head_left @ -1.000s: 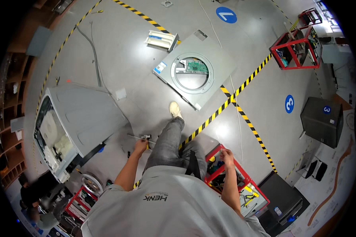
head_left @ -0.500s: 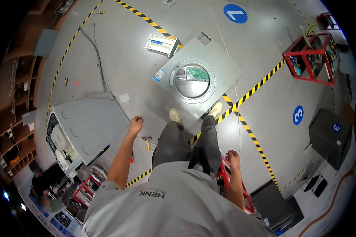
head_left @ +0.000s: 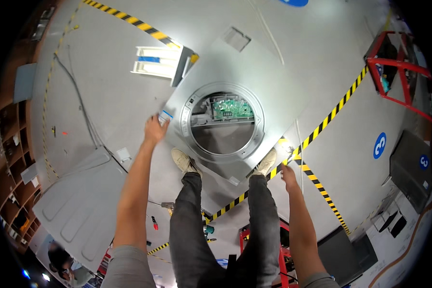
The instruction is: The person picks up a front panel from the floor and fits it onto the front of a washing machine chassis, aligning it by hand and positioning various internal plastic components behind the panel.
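A grey metal panel (head_left: 225, 62) with a round opening (head_left: 190, 101) lies before me; a green circuit board (head_left: 230, 108) shows through the hole. My left hand (head_left: 155, 127) is at the panel's left edge beside a blue-and-white label (head_left: 166, 115), fingers apart; contact is unclear. Low by the panel's right corner, my right hand (head_left: 287, 176) hangs with loosely bent fingers apart, near my shoe (head_left: 268, 160). A white drawer with a blue insert (head_left: 156, 67) lies against the panel's upper left.
A grey appliance housing (head_left: 77, 201) lies lower left. Red metal racks (head_left: 401, 64) stand right, dark boxes (head_left: 408, 168) too. Cables (head_left: 77, 96) and striped tape (head_left: 341, 105) cross the floor. Wooden shelving (head_left: 12, 139) lines the left; another person (head_left: 65, 266) is lower left.
I have moved closer to the panel, which fills more of the view. My left hand has risen to its left edge, and my right hand has come forward toward its lower right corner.
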A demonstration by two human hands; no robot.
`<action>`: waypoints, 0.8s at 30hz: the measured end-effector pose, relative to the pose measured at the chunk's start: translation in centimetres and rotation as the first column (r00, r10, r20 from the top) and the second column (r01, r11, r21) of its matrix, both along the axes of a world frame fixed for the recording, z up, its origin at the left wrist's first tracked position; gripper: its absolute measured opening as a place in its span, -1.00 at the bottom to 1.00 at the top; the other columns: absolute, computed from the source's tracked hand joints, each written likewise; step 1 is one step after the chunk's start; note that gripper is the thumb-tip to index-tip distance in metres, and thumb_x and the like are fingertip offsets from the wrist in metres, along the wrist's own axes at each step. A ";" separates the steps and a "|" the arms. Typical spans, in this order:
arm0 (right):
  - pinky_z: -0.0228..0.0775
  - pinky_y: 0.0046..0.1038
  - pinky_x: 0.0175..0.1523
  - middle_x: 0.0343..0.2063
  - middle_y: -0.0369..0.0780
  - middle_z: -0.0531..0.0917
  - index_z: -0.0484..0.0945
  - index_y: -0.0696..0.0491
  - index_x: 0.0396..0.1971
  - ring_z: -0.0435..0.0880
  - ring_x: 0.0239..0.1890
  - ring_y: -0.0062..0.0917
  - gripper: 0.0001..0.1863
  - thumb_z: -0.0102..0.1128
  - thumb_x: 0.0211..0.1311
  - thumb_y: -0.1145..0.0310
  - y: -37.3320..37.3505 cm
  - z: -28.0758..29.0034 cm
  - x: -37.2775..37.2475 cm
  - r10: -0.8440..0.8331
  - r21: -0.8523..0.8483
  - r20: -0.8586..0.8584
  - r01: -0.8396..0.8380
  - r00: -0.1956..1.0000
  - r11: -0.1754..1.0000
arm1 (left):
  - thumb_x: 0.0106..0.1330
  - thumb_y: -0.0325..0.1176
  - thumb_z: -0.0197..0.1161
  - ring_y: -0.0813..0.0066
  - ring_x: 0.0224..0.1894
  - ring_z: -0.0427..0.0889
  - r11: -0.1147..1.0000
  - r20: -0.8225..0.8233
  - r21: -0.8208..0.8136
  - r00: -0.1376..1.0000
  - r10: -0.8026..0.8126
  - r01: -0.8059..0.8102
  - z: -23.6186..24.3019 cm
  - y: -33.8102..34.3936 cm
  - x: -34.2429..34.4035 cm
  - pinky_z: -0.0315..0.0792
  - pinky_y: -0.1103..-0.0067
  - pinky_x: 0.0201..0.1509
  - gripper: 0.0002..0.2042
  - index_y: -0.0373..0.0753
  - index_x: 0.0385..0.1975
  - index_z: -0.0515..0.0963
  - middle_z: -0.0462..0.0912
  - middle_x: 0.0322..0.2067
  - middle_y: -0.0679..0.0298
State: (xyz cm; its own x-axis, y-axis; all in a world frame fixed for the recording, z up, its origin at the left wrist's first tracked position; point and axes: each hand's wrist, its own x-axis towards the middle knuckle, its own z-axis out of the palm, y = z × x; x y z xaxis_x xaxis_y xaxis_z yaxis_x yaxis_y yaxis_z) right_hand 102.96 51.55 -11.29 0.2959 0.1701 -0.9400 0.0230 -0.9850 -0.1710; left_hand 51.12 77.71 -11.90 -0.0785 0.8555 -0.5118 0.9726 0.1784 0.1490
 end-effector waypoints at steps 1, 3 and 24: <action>0.26 -0.45 -0.11 -0.21 -0.24 0.48 0.40 0.10 0.02 0.40 -0.21 -0.51 -0.41 -0.04 0.20 -0.09 -2.3 -7.0 1.6 0.045 0.036 0.124 -0.049 0.991 0.998 | 0.14 0.11 0.10 -0.01 0.12 0.31 0.999 -0.003 -0.022 0.999 -0.036 0.036 -3.7 3.0 1.5 0.21 0.27 0.19 -0.33 -0.32 0.10 0.29 0.37 0.04 -0.08; 0.21 -0.42 -0.12 -0.30 -0.26 0.43 0.43 0.11 -0.13 0.33 -0.28 -0.50 -0.30 -0.07 0.11 -0.30 -0.4 -14.7 0.3 -0.198 0.122 0.197 0.176 0.960 0.977 | 0.15 0.20 0.02 0.02 0.17 0.28 0.998 -0.052 -0.049 0.998 -0.030 0.027 -8.6 6.9 1.1 0.19 0.28 0.21 -0.27 -0.33 0.14 0.25 0.33 0.09 -0.06; 0.17 -0.34 0.20 0.11 -0.15 0.36 0.22 0.18 0.16 0.36 0.11 -0.34 -0.05 0.04 0.00 -0.35 8.6 -20.4 -2.7 -0.768 0.205 0.083 0.743 0.635 0.637 | 0.04 0.49 -0.23 0.03 0.09 0.41 0.946 0.041 -0.104 0.949 0.312 -0.307 -17.9 9.7 2.1 0.21 0.39 0.19 -0.03 -0.47 0.00 0.40 0.48 -0.05 -0.15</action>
